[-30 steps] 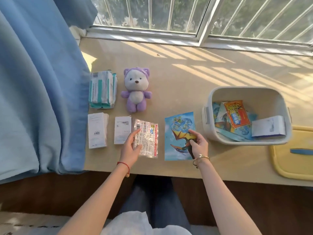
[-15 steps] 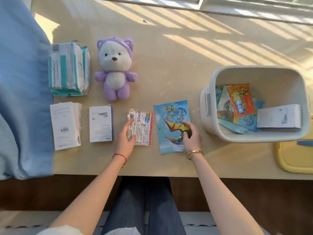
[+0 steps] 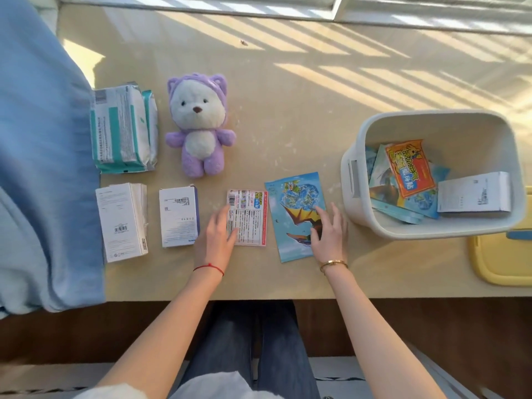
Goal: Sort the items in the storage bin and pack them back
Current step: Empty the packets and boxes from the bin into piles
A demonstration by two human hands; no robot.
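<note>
Bare tabletop (image 3: 302, 116) — beyond bear (image 3: 200, 125)

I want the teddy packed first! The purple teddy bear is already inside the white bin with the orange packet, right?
Not quite. The head view shows the purple teddy bear lying on the table, beside the wipes pack. The orange packet is inside the white bin.

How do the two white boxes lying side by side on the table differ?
The left white box is larger and plain white; the right white box is smaller, with a purple side edge. The left hand lies beside the right one, not the left one. Both lie flat, barcode labels up.
</note>
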